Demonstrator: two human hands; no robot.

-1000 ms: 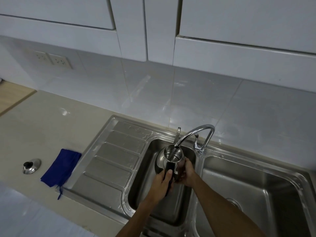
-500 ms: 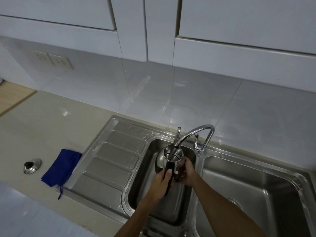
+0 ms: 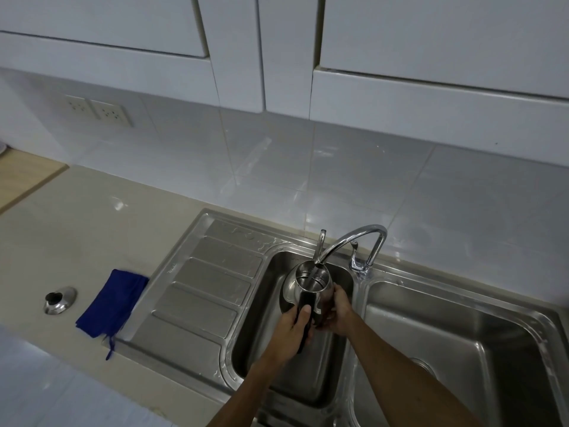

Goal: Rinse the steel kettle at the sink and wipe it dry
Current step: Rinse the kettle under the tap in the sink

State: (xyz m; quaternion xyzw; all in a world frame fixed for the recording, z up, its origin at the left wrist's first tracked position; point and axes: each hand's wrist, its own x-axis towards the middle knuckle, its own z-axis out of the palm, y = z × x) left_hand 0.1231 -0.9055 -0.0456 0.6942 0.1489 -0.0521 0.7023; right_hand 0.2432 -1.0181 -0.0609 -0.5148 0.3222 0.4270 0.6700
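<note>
On the worktop (image 3: 92, 229) at far left lies the kettle lid (image 3: 59, 300), with the blue cloth (image 3: 112, 302) just beside it at the drainboard's edge. Over the left basin of the sink (image 3: 311, 380), my left hand (image 3: 294, 329) has its fingers wrapped around the black handle of the steel kettle (image 3: 311, 283), mouth open under the tap (image 3: 354, 241). My right hand (image 3: 338, 309) presses curled fingers against the kettle's side.
</note>
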